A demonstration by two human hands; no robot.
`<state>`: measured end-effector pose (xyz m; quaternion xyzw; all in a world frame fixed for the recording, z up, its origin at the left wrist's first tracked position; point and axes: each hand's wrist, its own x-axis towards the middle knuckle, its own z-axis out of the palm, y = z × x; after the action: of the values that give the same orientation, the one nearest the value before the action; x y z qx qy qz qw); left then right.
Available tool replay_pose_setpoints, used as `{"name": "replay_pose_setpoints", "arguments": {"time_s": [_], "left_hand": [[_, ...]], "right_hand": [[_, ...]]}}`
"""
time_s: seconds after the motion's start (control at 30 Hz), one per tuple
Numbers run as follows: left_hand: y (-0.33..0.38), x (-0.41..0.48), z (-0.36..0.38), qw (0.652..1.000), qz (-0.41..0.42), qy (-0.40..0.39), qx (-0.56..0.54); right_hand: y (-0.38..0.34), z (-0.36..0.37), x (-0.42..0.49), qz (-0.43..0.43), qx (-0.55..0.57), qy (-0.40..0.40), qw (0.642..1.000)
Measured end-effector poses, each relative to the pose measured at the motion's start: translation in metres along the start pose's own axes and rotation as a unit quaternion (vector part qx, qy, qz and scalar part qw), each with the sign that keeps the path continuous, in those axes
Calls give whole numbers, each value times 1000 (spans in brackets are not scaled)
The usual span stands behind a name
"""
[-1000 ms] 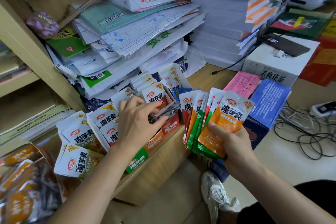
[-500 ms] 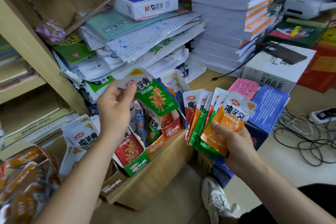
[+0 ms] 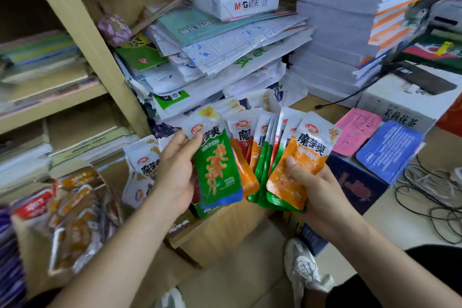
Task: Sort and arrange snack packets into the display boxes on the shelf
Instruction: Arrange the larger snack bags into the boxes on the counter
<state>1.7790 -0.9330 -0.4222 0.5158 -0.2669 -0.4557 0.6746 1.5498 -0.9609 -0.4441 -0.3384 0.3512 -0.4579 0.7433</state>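
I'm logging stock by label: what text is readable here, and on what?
"M&G晨光 70": white box atop the papers.
"魔芋爽": orange packet in the right hand.
"芋爽", partly covered: green packet in the left hand.
"茉莉花茶": white carton.
Pink sheet and blue sheet: print too small.

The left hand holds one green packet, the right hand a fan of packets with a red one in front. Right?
No: the head view shows the front packet in the right hand is orange, not red. The left hand holds one green packet.
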Motion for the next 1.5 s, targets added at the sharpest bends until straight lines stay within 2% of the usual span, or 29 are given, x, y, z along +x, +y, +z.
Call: {"name": "replay_pose_setpoints", "arguments": {"time_s": [0.2,0.3,0.4,0.5,0.6,0.67,0.73,0.8,0.83,0.93,1.0,1.2,1.4,1.5], "left_hand": [[-23,-37,-3,991,20,132,5],[-24,-48,-11,988,47,143,39],[-26,-57,-17,970,121,153,143],[-28,-60,-19,923,200,184,274],[-30,-58,-19,913,186,198,304],[-25,-60,-17,944,141,158,252],[-14,-62,-16,980,89,99,145],[-8,-61,-19,995,26,84,47],[-7,-62,-22,997,-1,72,32],[-2,-69,-21,995,-60,-42,70],[-2,-71,-19,990,-64,-63,105],[-15,-64,-3,986,2,12,164],[-27,-49,12,973,80,63,208],[-23,-29,16,959,136,117,220]], "right_hand": [[31,32,-10,36,-19,-47,998],[41,50,-16,38,-36,-60,997],[43,67,-24,51,-39,-103,993],[45,79,-30,33,-85,-139,986],[47,82,-28,32,-125,-155,979],[45,80,-25,47,-125,-148,980],[42,74,-21,75,-102,-140,982],[39,66,-16,113,-60,-135,983],[36,62,-15,131,-35,-126,983],[31,48,-12,169,29,-106,979],[31,41,-14,183,42,-114,976],[31,24,-13,188,33,-87,978],[18,-2,-6,163,64,5,985],[7,-13,-2,125,77,59,987]]}}
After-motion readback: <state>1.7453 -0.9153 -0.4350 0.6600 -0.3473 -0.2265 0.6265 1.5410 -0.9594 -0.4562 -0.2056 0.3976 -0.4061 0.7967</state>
